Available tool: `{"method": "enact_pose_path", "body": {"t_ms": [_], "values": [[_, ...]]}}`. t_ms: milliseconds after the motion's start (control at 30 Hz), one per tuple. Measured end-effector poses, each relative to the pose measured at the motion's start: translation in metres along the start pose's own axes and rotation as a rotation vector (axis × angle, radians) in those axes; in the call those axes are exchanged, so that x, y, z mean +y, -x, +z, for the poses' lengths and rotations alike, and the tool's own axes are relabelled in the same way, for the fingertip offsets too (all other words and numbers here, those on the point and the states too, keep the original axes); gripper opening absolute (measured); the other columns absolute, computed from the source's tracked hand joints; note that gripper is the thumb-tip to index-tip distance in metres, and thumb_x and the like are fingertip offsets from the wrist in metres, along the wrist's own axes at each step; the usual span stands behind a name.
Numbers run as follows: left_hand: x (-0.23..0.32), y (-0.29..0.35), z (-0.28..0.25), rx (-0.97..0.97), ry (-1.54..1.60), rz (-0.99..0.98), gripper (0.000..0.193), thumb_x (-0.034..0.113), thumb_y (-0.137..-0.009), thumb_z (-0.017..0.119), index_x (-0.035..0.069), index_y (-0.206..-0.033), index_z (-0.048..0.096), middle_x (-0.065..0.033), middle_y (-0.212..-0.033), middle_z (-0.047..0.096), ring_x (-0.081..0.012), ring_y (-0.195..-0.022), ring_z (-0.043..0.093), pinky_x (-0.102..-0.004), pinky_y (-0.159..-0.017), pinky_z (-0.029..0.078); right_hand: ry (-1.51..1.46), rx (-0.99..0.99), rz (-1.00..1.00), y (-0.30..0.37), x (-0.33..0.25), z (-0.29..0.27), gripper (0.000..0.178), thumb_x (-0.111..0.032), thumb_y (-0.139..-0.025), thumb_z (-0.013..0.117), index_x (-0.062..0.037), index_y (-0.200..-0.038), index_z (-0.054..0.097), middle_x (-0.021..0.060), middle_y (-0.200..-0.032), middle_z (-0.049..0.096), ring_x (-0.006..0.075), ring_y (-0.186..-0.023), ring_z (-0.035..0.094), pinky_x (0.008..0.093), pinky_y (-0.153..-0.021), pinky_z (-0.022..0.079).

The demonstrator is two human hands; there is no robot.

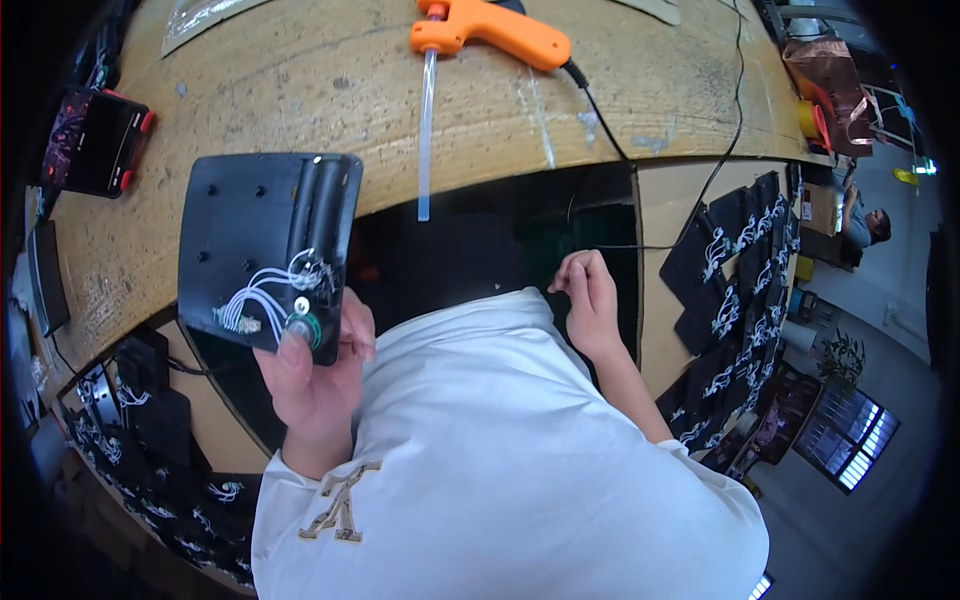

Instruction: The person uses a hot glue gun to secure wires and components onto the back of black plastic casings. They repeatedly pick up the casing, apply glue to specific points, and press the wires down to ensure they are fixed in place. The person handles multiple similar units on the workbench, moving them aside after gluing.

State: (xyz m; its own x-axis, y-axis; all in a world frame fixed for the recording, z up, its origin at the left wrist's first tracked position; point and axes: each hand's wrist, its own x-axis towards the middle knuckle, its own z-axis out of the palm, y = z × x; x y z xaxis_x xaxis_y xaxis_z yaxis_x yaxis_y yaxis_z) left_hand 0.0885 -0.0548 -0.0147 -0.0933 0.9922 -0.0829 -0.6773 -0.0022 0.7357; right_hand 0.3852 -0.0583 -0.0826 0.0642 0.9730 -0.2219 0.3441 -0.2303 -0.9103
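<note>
My left hand [315, 375] grips a black plastic panel [235, 215] by its lower right corner and holds it up over the table's front edge. The thumb presses near a small round green part [313, 328] on the panel. White wires [262, 290] loop across its lower part to a small connector, and small posts stand on its face. My right hand [588, 300] is by my lap, apart from the panel, with its fingers curled closed; nothing shows in it. An orange glue gun [500, 32] lies on the table, its clear glue stick [427, 130] reaching past the front edge.
A phone [97, 140] stands at the left of the worn wooden table [330, 95]. The glue gun's black cord [603, 122] runs off the front edge. Cardboard with several wired black panels [735, 265] is at the right, more panels [150, 400] at the left. Another person [865, 225] sits far right.
</note>
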Motion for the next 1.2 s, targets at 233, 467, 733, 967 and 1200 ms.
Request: {"method": "enact_pose_path", "body": {"t_ms": [233,467,733,967,1200], "values": [[0.0,0.007,-0.003,0.057,0.192,-0.169,0.039,0.032,-0.086,0.059,-0.004,-0.101,0.051,-0.0158,-0.079,0.058,-0.0207,-0.063,0.057,-0.0283,-0.053,0.046,1.2,-0.027,0.047,-0.015,0.037,-0.013,0.044,-0.002,-0.083,0.057,-0.0013,-0.125,0.044,0.0232,-0.106,0.06,0.0421,-0.085,0.062,0.0463,-0.075,0.052],[0.007,0.003,0.004,0.067,0.206,-0.144,0.042,0.038,-0.09,0.051,-0.004,-0.09,0.053,-0.0172,-0.072,0.057,-0.0193,-0.054,0.049,-0.0281,-0.051,0.038,0.699,-0.376,-0.019,-0.037,-0.127,-0.007,0.019,-0.001,-0.084,0.056,0.0017,-0.102,0.063,0.0162,-0.08,0.066,0.0357,-0.076,0.065,0.0417,-0.07,0.051],[0.019,0.004,0.004,0.108,0.004,-0.033,0.043,0.036,-0.089,0.056,-0.003,-0.104,0.048,-0.0175,-0.076,0.058,-0.0187,-0.06,0.054,-0.0272,-0.05,0.043,1.164,-0.026,-0.764,-0.187,-0.198,0.064,0.053,-0.005,-0.074,0.062,0.0002,-0.125,0.049,0.0211,-0.108,0.059,0.0358,-0.103,0.056,0.0429,-0.089,0.044],[0.023,-0.003,0.001,0.201,-0.051,0.049,0.045,0.043,-0.09,0.056,-0.001,-0.097,0.052,-0.0171,-0.082,0.057,-0.0188,-0.067,0.054,-0.0263,-0.056,0.044,0.066,-0.125,-0.346,-0.138,-0.181,0.068,0.051,-0.005,-0.071,0.055,0.0012,-0.122,0.05,0.017,-0.098,0.062,0.0293,-0.098,0.058,0.0291,-0.064,0.05],[0.017,-0.006,-0.007,0.2,0.01,0.121,0.036,0.032,-0.093,0.055,-0.003,-0.1,0.057,-0.0145,-0.09,0.06,-0.0167,-0.075,0.056,-0.0283,-0.066,0.046,-0.416,-0.649,-0.072,-0.031,-0.142,0.073,0.054,-0.061,-0.085,0.047,-0.0087,-0.095,0.049,0.0209,-0.101,0.056,0.0345,-0.099,0.057,0.0305,-0.056,0.051]]}}
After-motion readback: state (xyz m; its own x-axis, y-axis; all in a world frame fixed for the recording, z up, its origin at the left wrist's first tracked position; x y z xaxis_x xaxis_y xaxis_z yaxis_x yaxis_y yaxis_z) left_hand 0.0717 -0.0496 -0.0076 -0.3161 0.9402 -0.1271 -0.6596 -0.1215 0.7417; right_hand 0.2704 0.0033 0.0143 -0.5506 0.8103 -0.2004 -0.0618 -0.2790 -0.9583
